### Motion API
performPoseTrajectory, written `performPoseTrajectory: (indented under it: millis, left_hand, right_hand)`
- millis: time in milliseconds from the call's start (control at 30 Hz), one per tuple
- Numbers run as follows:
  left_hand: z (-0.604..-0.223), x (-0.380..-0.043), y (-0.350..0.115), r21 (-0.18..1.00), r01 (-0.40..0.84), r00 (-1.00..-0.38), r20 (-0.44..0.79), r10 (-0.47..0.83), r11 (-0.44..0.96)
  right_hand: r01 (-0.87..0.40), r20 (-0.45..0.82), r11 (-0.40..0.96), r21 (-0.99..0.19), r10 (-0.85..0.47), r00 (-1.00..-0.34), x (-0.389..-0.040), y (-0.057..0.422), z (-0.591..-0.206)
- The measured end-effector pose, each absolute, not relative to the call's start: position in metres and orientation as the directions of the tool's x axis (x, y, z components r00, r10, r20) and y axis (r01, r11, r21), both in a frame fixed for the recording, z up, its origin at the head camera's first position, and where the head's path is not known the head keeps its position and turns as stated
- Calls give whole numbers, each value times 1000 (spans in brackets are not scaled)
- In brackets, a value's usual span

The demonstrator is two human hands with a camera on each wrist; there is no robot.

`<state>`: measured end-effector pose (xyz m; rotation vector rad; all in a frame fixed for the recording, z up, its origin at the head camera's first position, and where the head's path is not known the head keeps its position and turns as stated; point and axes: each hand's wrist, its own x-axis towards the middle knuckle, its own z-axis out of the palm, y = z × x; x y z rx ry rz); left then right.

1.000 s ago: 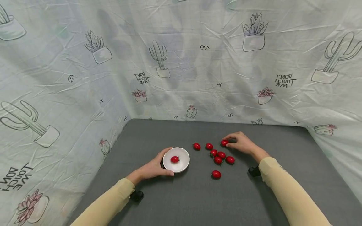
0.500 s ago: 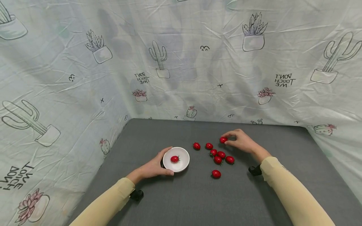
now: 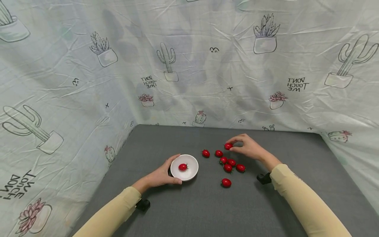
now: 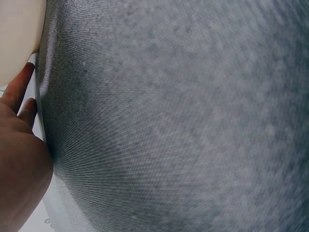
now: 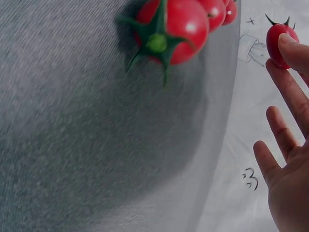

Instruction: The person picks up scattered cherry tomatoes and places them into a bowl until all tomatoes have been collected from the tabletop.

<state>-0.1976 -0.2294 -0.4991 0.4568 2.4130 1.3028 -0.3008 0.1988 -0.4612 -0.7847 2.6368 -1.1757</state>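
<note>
My left hand (image 3: pixel 161 174) holds a small white bowl (image 3: pixel 193 174) by its left side, thumb at the near edge and fingers round the far edge. Inside the bowl lies one cherry tomato (image 3: pixel 182 167) with a green stem. In the left wrist view the hand (image 4: pixel 19 145) shows beside the bowl (image 4: pixel 19 34). My right hand (image 3: pixel 248 147) pinches another cherry tomato (image 3: pixel 228 146) between thumb and fingertips. The right wrist view shows that tomato (image 5: pixel 275 43) lifted off the table, with the other fingers of the hand (image 5: pixel 289 174) extended.
Several cherry tomatoes lie on the grey table (image 3: pixel 183 210): a cluster (image 3: pixel 231 162) in the middle, a tomato (image 3: pixel 205 153) and a tomato (image 3: pixel 218 153) behind, and one tomato (image 3: pixel 226 183) nearer. A cactus-print curtain (image 3: pixel 189 65) surrounds the back and sides.
My right hand has lifted the pinched tomato and carried it a little to the left. The left hand and the bowl have stayed in place.
</note>
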Motion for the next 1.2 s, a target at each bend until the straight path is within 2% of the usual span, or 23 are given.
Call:
performPoseTrajectory:
  millis: [700, 1200]
  left_hand:
    - [-497, -196, -229, 851, 114, -880, -154, 450, 513]
    - [-488, -201, -229, 856, 80, -871, -189, 453, 511]
  right_hand:
    - [-444, 99, 444, -778, -612, -785, -290, 155, -444]
    - [-402, 60, 396, -825, -647, -760, -294, 125, -431]
